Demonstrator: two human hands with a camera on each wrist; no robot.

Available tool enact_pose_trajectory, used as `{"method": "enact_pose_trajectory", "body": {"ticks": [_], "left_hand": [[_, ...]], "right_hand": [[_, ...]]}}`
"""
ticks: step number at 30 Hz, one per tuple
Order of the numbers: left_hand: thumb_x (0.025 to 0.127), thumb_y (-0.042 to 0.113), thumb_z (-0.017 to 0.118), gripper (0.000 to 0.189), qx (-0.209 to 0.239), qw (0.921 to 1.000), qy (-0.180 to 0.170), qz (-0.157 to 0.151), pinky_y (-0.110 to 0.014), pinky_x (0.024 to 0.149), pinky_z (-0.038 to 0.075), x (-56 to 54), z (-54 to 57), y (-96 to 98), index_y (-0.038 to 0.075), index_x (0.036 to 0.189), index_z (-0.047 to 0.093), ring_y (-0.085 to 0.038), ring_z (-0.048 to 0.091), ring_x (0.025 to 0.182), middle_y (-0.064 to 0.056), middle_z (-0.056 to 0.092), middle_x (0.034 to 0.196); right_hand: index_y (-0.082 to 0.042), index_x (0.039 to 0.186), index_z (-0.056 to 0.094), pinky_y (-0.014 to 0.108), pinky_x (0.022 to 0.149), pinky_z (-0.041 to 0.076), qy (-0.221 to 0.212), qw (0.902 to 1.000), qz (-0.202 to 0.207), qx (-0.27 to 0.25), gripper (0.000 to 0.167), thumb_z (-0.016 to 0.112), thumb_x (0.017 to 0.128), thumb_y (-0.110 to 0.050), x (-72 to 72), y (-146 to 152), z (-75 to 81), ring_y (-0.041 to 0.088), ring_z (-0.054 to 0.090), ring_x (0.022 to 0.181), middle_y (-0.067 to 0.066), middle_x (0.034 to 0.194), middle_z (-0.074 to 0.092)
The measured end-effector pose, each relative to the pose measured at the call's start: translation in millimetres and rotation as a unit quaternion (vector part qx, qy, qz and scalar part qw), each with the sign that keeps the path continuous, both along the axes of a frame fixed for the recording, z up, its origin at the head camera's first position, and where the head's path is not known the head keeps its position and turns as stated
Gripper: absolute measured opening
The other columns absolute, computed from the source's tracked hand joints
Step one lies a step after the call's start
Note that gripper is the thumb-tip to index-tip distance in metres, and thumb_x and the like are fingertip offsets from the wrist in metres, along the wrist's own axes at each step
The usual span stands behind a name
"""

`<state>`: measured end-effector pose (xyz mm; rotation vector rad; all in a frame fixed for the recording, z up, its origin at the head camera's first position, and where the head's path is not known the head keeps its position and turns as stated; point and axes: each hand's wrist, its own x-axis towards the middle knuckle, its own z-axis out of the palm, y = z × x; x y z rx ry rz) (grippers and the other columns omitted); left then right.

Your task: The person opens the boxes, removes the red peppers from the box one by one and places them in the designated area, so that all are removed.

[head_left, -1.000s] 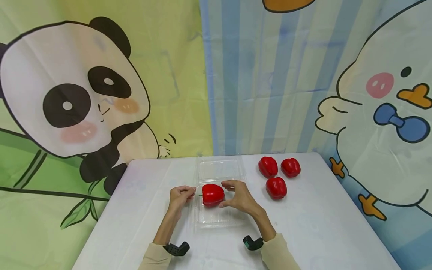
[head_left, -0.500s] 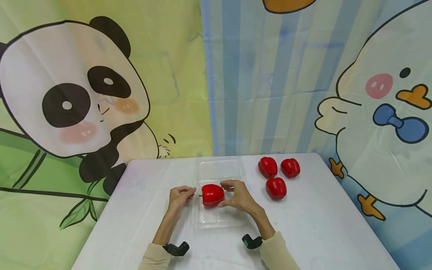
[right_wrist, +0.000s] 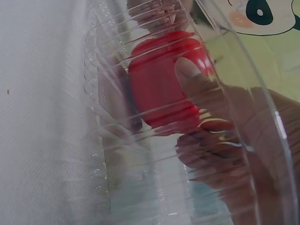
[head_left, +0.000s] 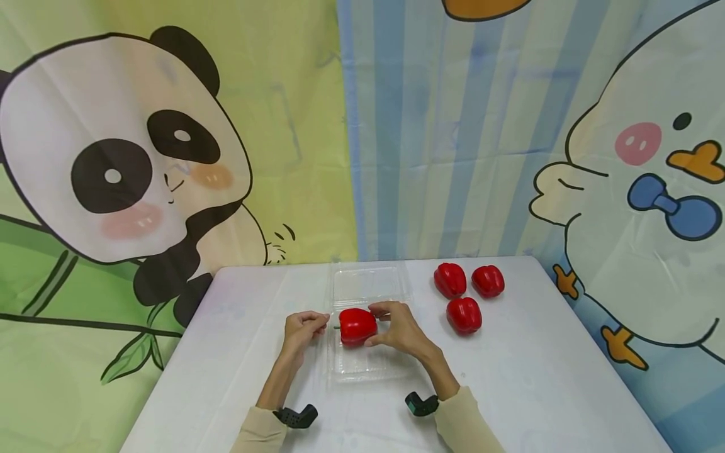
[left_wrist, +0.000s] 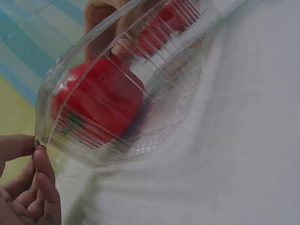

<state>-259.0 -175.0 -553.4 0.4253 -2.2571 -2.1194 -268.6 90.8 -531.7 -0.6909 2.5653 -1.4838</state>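
A red bell pepper (head_left: 358,327) lies on its side in the near half of an open clear plastic clamshell box (head_left: 357,371), its green stem pointing left. My left hand (head_left: 304,333) pinches the box's left rim between thumb and fingers, which the left wrist view shows close up at the rim (left_wrist: 43,138). Around the right end of the pepper my right hand (head_left: 399,330) is curled, fingers on the far side and thumb on the near side. Through the clear wall in the right wrist view, the thumb (right_wrist: 199,84) overlaps the red skin of the pepper (right_wrist: 159,84).
Three more red bell peppers, one at the back (head_left: 450,280), one farther right (head_left: 488,281) and one nearer (head_left: 464,316), lie on the white table (head_left: 544,377) right of the box. The clear lid (head_left: 368,284) lies folded back behind. A cartoon-printed curtain (head_left: 294,157) hangs beyond the table.
My right hand has shifted very slightly left, toward the bell pepper. The left hand, the pepper and the box have stayed put.
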Motion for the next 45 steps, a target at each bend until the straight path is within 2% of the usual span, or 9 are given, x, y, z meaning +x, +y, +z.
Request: {"method": "enact_pose_trajectory", "body": {"ticks": [12,18,22,28,38,45], "left_hand": [[0.096,0.009,0.082,0.016,-0.004,1.0,0.007,0.002,-0.019,0.059,0.05,-0.1,0.6,-0.3,-0.006,0.092,0.077,-0.008,0.059,0.062,0.003,0.069,0.069],[0.095,0.007,0.082,0.017,0.0,0.9999,0.012,0.001,-0.019,0.058,0.05,1.2,0.9,0.1,-0.009,0.094,0.078,-0.007,0.058,0.061,0.002,0.068,0.069],[0.095,0.007,0.082,0.017,-0.003,0.9999,0.013,0.001,-0.018,0.059,0.05,0.4,1.8,0.9,-0.009,0.095,0.078,-0.006,0.059,0.061,0.003,0.068,0.069],[0.095,0.008,0.082,0.016,-0.006,1.0,0.006,0.002,-0.018,0.059,0.05,-0.7,0.7,0.0,-0.008,0.094,0.078,-0.007,0.059,0.062,0.003,0.068,0.069],[0.097,0.01,0.081,0.017,-0.006,1.0,0.0,0.003,-0.019,0.061,0.053,2.2,-0.6,-1.3,-0.007,0.096,0.079,-0.009,0.062,0.064,0.002,0.07,0.072],[0.096,0.01,0.082,0.017,-0.003,1.0,0.0,0.002,-0.019,0.061,0.053,0.8,-0.9,-0.8,-0.007,0.096,0.079,-0.008,0.062,0.063,0.002,0.071,0.072]], "right_hand": [[0.003,0.143,0.067,0.055,0.103,0.061,0.026,0.9994,-0.011,0.019,0.077,0.102,0.076,-0.016,-0.5,-7.1,-3.0,0.04,0.07,0.118,0.02,0.136,0.073],[-0.002,0.14,0.069,0.051,0.099,0.063,0.037,0.9985,-0.02,0.035,0.076,0.102,0.075,-0.02,1.7,-10.9,-5.6,0.032,0.069,0.112,0.014,0.127,0.076],[-0.003,0.138,0.07,0.051,0.097,0.063,0.042,0.9981,-0.023,0.039,0.073,0.103,0.075,-0.021,2.5,-12.6,-6.0,0.032,0.068,0.11,0.013,0.123,0.075],[-0.004,0.137,0.071,0.053,0.098,0.062,0.033,0.9988,-0.015,0.034,0.072,0.102,0.075,-0.021,4.4,-14.2,-6.0,0.033,0.067,0.113,0.012,0.126,0.075],[-0.006,0.139,0.071,0.049,0.101,0.061,0.033,0.998,0.004,0.053,0.07,0.1,0.078,-0.02,6.9,-18.9,-5.5,0.025,0.069,0.114,0.01,0.131,0.076],[-0.005,0.141,0.069,0.049,0.101,0.062,0.034,0.9981,0.012,0.051,0.068,0.098,0.081,-0.019,6.3,-18.0,-6.2,0.025,0.069,0.115,0.01,0.132,0.076]]}}
